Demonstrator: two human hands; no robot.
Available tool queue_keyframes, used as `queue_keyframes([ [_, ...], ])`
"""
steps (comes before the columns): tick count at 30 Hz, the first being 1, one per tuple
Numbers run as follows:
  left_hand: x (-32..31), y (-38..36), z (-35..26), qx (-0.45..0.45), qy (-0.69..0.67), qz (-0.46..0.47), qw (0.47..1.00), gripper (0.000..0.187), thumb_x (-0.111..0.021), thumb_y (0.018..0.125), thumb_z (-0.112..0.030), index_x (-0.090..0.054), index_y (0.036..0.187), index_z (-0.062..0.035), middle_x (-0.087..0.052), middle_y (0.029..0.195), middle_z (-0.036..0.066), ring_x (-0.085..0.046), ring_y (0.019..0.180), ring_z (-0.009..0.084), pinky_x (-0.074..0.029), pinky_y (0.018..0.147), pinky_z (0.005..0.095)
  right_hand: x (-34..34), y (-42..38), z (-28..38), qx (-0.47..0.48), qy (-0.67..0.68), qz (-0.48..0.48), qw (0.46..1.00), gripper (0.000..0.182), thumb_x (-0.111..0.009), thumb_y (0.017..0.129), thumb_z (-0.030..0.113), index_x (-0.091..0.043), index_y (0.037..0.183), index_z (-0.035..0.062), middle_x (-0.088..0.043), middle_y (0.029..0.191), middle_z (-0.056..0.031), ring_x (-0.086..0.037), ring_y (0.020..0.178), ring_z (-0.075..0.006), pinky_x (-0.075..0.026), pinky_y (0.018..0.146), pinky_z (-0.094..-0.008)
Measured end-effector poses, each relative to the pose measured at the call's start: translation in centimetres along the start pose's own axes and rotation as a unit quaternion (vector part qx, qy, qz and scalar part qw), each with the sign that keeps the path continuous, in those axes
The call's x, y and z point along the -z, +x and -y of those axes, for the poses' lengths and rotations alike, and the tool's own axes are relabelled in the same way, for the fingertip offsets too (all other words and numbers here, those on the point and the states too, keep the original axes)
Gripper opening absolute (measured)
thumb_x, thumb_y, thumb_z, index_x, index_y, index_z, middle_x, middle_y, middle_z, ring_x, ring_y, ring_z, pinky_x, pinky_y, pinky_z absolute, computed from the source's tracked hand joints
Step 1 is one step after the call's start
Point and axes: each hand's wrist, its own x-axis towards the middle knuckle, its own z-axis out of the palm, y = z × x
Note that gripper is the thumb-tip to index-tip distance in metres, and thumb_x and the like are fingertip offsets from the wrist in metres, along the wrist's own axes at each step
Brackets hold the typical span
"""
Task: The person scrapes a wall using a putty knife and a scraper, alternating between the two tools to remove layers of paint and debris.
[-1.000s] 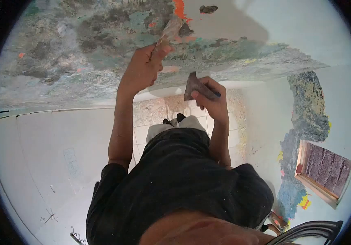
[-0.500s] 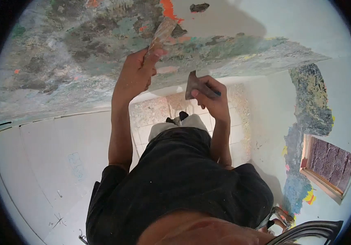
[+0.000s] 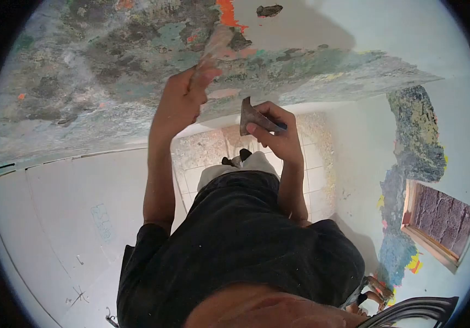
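the left fingers (image 3: 202, 87) are curled shut around a pale, see-through strip (image 3: 217, 44), blurred; whether it touches the patchy wall (image 3: 131, 65) i can't tell. it points out of the fist, forward and rightward, its long axis slanting toward the orange patch (image 3: 227, 13), and the left hand is the nearer one to that patch. the right fingers (image 3: 270, 112) are closed in a pinch on a wide-bladed scraper (image 3: 254, 117); its blade sticks out leftward, toward the other hand, its long axis running back right to a blue handle end. i count two hands, one strip, one scraper, one framed opening (image 3: 443, 218).
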Motion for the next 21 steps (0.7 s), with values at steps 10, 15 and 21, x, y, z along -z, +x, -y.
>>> queue_keyframes([
  [10, -0.5, 0.2, -0.3, -0.020, -0.008, -0.005, 1.000, 0.041, -0.052, 0.099, -0.041, -0.065, 0.114, -0.0052, -0.032, 0.049, -0.009, -0.026, 0.037, 0.0001, -0.022, 0.035, 0.0223, 1.2, -1.8, 0.5, -0.022, 0.006, -0.016, 1.000, 0.020, -0.073, 0.082, 0.005, -0.061, 0.096, 0.0006, -0.066, 0.081, -0.0031, -0.063, 0.078, -0.0102, -0.049, 0.070, -0.0248],
  [15, -0.4, -0.3, 0.1, 0.003, 0.001, -0.025, 1.000, 0.040, -0.052, 0.099, -0.040, -0.065, 0.114, -0.0050, -0.032, 0.049, -0.009, -0.027, 0.037, 0.0002, -0.022, 0.035, 0.0215, 1.0, -1.7, 0.2, -0.023, 0.024, -0.020, 0.999, 0.019, -0.073, 0.081, 0.006, -0.061, 0.095, 0.0007, -0.066, 0.082, -0.0032, -0.062, 0.078, -0.0097, -0.049, 0.071, -0.0245],
  [21, -1.0, 0.4, 0.1, -0.021, -0.002, -0.008, 1.000, 0.040, -0.051, 0.099, -0.039, -0.065, 0.113, -0.0048, -0.035, 0.051, -0.008, -0.029, 0.036, 0.0009, -0.022, 0.034, 0.0212, 0.6, -1.2, 0.7, -0.016, 0.008, 0.009, 1.000, 0.017, -0.072, 0.082, 0.004, -0.061, 0.095, 0.0010, -0.065, 0.081, -0.0028, -0.059, 0.076, -0.0078, -0.047, 0.069, -0.0243],
])
